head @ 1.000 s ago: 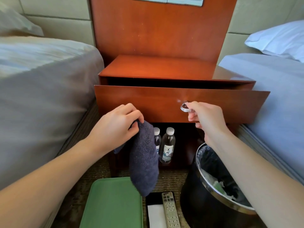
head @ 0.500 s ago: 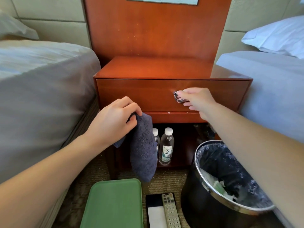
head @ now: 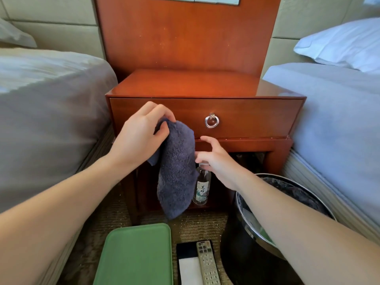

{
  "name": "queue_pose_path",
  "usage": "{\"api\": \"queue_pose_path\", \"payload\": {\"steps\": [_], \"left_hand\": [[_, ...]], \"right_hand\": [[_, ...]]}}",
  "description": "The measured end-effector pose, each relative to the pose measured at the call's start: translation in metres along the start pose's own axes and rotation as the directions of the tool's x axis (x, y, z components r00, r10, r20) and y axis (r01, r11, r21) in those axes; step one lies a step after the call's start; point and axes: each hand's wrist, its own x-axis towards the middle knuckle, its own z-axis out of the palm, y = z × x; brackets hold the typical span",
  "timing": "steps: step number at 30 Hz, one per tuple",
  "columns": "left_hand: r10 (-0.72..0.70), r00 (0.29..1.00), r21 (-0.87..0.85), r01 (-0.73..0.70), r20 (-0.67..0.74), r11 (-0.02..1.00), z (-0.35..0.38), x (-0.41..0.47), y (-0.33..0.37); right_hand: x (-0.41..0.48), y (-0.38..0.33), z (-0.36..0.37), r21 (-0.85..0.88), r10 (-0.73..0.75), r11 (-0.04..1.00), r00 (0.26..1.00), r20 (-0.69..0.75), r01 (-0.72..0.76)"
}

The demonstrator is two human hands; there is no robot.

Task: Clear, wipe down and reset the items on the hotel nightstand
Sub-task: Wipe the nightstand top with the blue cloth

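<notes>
Dark blue terry cloth [head: 176, 171] hangs from my left hand [head: 141, 136], which pinches its top in front of the closed drawer [head: 257, 118] of the glossy red-brown wooden nightstand [head: 185, 85], while my right hand [head: 218, 161] is loose, fingers spread and holding nothing, just beside the cloth's edge. To wipe well, I think I should first gather the hanging cloth into a flat pad, then press it in long overlapping strokes from the back of the top toward me, keeping clear of the green plastic tray [head: 133, 256] and the grey remote control [head: 207, 262] on the carpet.
</notes>
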Motion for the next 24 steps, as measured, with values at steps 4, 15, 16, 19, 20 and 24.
{"api": "queue_pose_path", "payload": {"steps": [4, 15, 16, 19, 20, 24], "left_hand": [[-0.068, 0.997, -0.047, 0.069, 0.024, 0.996, -0.005, -0.001, -0.015], [-0.232, 0.296, -0.011, 0.639, 0.927, 0.769, -0.027, -0.049, -0.031], [-0.230, 0.254, 0.025, 0.618, 0.939, 0.786, -0.025, -0.052, -0.029], [-0.242, 0.262, 0.051, 0.574, 0.934, 0.817, -0.028, -0.054, -0.044], [-0.237, 0.331, 0.012, 0.560, 0.913, 0.828, -0.033, -0.054, -0.053], [-0.279, 0.779, -0.103, 0.401, 0.562, 0.910, -0.053, -0.047, -0.077]], "right_hand": [[-0.012, -0.001, -0.001, -0.187, -0.012, 0.981, 0.982, 0.189, 0.049], [-0.011, -0.038, 0.005, -0.424, -0.207, 0.856, 0.948, 0.243, 0.296], [-0.010, -0.043, 0.006, -0.454, -0.217, 0.829, 0.936, 0.278, 0.327], [-0.006, -0.054, 0.005, -0.539, -0.254, 0.732, 0.900, 0.353, 0.418], [-0.004, -0.055, 0.003, -0.568, -0.277, 0.686, 0.885, 0.373, 0.454], [0.006, -0.051, 0.002, -0.643, -0.494, 0.478, 0.788, 0.366, 0.598]]}}
